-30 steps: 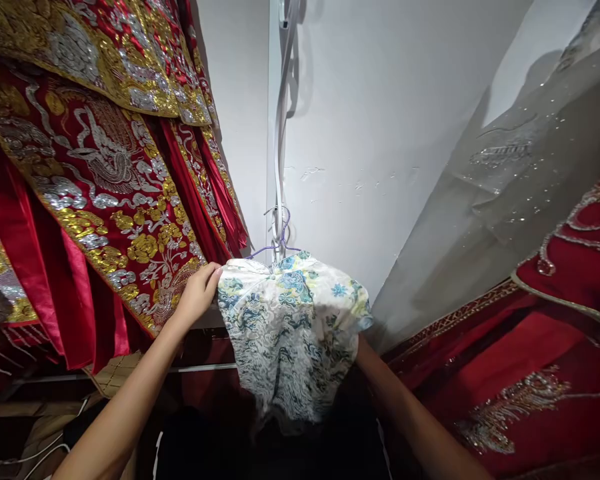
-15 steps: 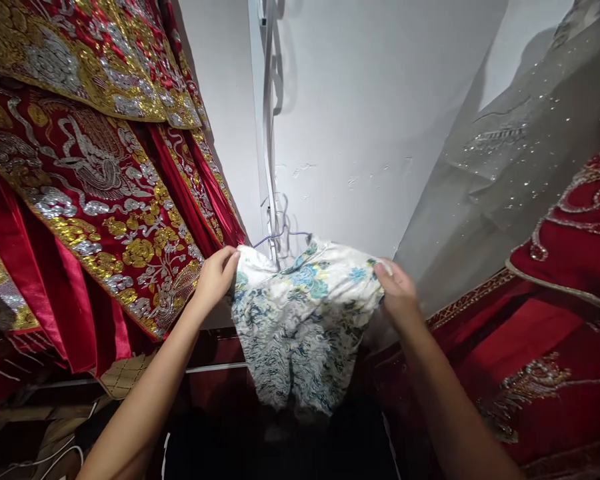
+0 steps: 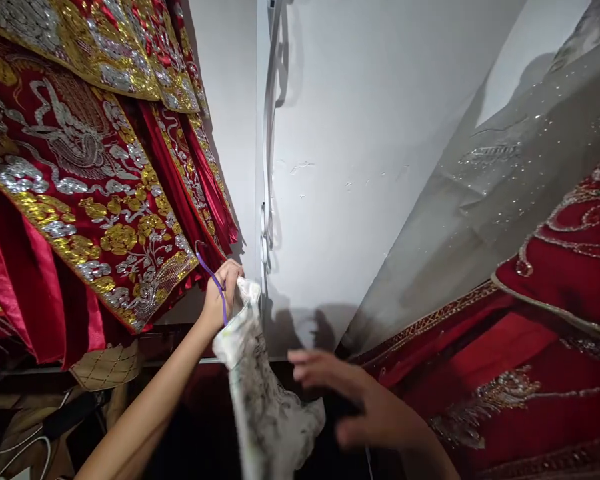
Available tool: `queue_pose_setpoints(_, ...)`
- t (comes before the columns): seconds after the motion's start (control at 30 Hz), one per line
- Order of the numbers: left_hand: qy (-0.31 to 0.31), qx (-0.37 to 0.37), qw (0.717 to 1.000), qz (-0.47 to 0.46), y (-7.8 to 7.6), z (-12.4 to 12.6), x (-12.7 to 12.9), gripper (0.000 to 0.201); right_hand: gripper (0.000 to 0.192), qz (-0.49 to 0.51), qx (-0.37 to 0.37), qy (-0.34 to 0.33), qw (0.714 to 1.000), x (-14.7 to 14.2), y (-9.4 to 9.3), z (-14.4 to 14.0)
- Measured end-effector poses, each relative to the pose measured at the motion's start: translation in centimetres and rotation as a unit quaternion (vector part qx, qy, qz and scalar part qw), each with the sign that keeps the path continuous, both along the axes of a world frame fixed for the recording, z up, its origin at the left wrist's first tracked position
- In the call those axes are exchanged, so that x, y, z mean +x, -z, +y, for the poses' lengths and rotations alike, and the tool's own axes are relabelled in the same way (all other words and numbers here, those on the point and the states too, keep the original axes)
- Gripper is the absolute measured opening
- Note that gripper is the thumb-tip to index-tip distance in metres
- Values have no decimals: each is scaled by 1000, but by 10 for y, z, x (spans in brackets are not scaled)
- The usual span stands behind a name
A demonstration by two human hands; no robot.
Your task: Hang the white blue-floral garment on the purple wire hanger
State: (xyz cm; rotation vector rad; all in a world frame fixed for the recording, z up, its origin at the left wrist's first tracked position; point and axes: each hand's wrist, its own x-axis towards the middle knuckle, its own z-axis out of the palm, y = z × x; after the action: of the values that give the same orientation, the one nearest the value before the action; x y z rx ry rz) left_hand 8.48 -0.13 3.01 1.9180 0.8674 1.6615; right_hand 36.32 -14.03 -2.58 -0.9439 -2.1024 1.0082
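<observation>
My left hand is closed at the shoulder of a white floral top. The top hangs down folded sideways, its lower part blurred by motion. A purple hanger runs across the back of my left hand and into the neckline of the top, its hook pointing up and left. Whether the fingers grip the hanger as well is hidden. My right hand is off the cloth, to the right of the top, fingers apart and holding nothing. It is smeared by motion.
Red garments with gold and silver embroidery hang at the left. A sparkly grey gown and a beaded red garment are at the right. A metal rail stands against the white wall. A quilted beige bag and cables lie lower left.
The top and its hanger have come down off the rail and swung sideways, toward me and lower. My right hand has let go of its shoulder and dropped away; my left keeps its hold.
</observation>
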Motion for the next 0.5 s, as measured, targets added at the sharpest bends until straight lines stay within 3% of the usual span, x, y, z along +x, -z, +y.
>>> queue_pose_setpoints(0.03, 48, -15, 999, 5, -2, -3, 3, 36, 72, -5, 21, 34, 999, -6, -4, 13)
queue_pose_setpoints(0.07, 101, -31, 994, 21, -6, -7, 7, 35, 79, -25, 73, 102, 992, -15, -7, 28)
queue_pose_setpoints(0.13, 192, -73, 977, 58, -17, -17, 16, 30, 97, -88, 183, 166, 965, -38, -6, 59)
queue_pose_setpoints(0.27, 266, -120, 955, 58, -37, -40, 26, 23, 106, -97, 367, 230, 896, -91, 13, 110)
queue_pose_setpoints(0.37, 311, -120, 939, 85, -53, -56, 17, 24, 96, -35, 417, 218, 882, -114, 14, 133)
queue_pose_setpoints(0.5, 343, -115, 928, 90, -70, -58, -10, 25, 69, 15, 457, 150, 877, -113, -13, 147)
